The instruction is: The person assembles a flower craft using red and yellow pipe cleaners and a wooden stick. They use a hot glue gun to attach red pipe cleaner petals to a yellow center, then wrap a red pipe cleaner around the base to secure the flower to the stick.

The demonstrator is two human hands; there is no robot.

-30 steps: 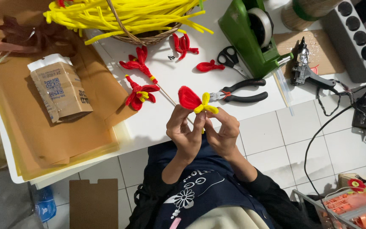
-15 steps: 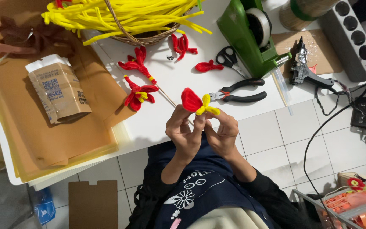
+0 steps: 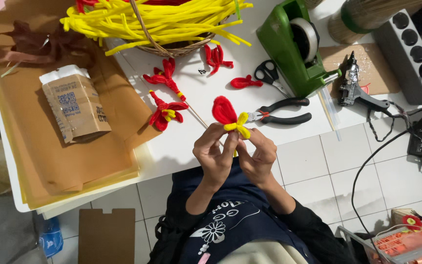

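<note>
Nearest me, my left hand [image 3: 214,155] and right hand [image 3: 258,157] pinch the red and yellow pipe-cleaner flower [image 3: 230,117] by its base, raised above the white table's [image 3: 211,93] edge for shaping. Beyond lie pliers [image 3: 282,111] within reach, finished red flowers [image 3: 164,95], then the basket of yellow stems [image 3: 157,22].

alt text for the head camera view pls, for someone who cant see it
Two bare hands, left hand and right hand, pinch a red and yellow pipe-cleaner flower over the edge of a white table. On the table lie finished red flowers, pliers, scissors, a green tape dispenser and a basket of yellow pipe cleaners.
</note>
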